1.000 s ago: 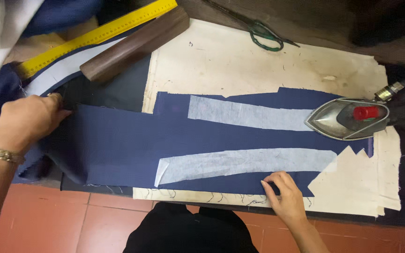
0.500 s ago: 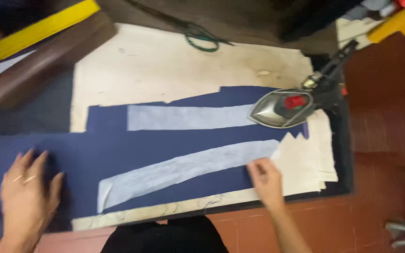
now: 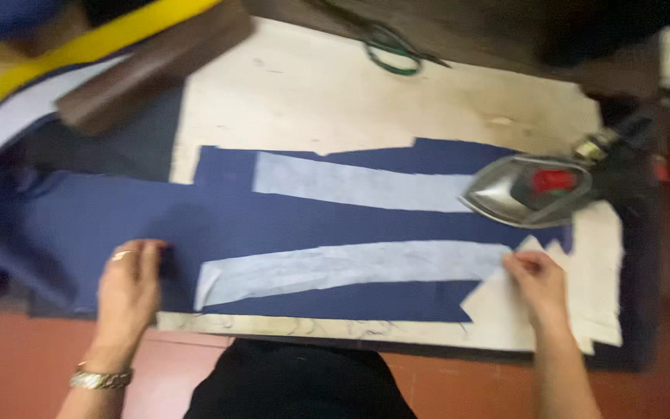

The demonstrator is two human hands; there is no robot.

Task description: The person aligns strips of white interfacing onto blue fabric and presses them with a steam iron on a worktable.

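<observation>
While your left hand lies flat and open on the navy fabric, palm down with a ring on one finger and a metal watch at the wrist, it grasps nothing and only presses the cloth against the board. Your right hand sits at the right end of the lower white interfacing strip, fingertips pinched together on or just at the strip's edge; the blur keeps me from telling whether they truly grip it. That strip runs lengthwise across the navy piece between your two hands. A second white interfacing strip lies above it on the same fabric, its right end touching the nose of the silver iron with a red dial, which rests just above your right hand. All of it lies on a pale, stained pressing board. At the far edge lie green-handled scissors, and at upper left a yellow ruler beside a dark brown wooden block.
</observation>
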